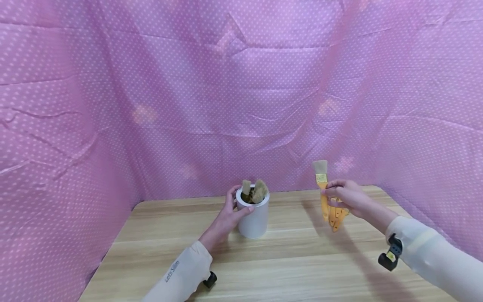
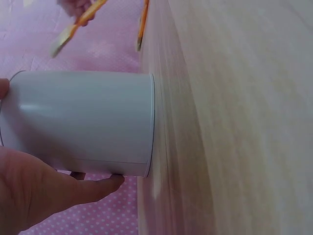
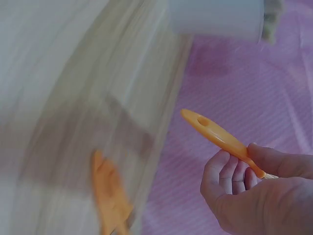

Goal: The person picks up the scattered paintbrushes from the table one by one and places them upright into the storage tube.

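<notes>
A white cylindrical can [image 1: 253,222] stands upright on the table, with brush heads [image 1: 259,192] sticking up from its mouth. Around its left side and rim curls my left hand [image 1: 228,213], its thumb across the front; the left wrist view shows the can's side [image 2: 83,117] and the fingers against it. To the right, my right hand [image 1: 348,196] pinches a paintbrush [image 1: 323,197] above the table, bristles up and orange handle down. In the right wrist view the handle [image 3: 215,133] points toward the can. More orange-handled brushes [image 1: 336,219] lie below that hand, partly hidden.
The light wood table [image 1: 294,260] ends at a back edge against a pink dotted cloth [image 1: 241,105], which also hangs at both sides. A shadow of the right arm falls across the tabletop.
</notes>
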Demonstrator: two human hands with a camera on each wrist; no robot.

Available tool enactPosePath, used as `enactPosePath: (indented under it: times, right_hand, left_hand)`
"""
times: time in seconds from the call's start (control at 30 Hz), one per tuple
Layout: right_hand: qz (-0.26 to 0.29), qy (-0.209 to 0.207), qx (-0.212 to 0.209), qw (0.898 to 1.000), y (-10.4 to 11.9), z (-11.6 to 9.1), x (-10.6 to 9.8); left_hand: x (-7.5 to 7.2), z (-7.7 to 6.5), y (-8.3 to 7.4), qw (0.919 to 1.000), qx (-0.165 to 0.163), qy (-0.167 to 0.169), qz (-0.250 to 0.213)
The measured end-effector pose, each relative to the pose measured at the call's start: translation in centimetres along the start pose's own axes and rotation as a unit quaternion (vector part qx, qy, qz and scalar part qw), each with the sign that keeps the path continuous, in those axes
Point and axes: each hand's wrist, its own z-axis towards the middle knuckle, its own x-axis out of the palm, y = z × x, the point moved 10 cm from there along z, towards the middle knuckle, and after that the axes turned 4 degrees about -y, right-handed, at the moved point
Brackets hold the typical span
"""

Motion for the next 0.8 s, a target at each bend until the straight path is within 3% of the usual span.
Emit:
enactPosePath:
  times: [0.4,0.6,0.8]
  right_hand:
    - [0.086,0.064,-0.061,0.992,5.7,-1.1,7.6]
    - [0.134,0.071,-0.122,0.981,8.5,-1.4,10.7]
    - [0.172,0.069,-0.164,0.969,9.8,-1.1,12.7]
  left_hand:
    - [-0.2,0.0,0.1,1.0000,0.003,-0.002,0.001]
    - [-0.3,-0.1,-0.1,1.0000,0.003,-0.005,-0.002]
    - [-0.2,-0.1,-0.1,1.0000,0.004,-0.004,0.007]
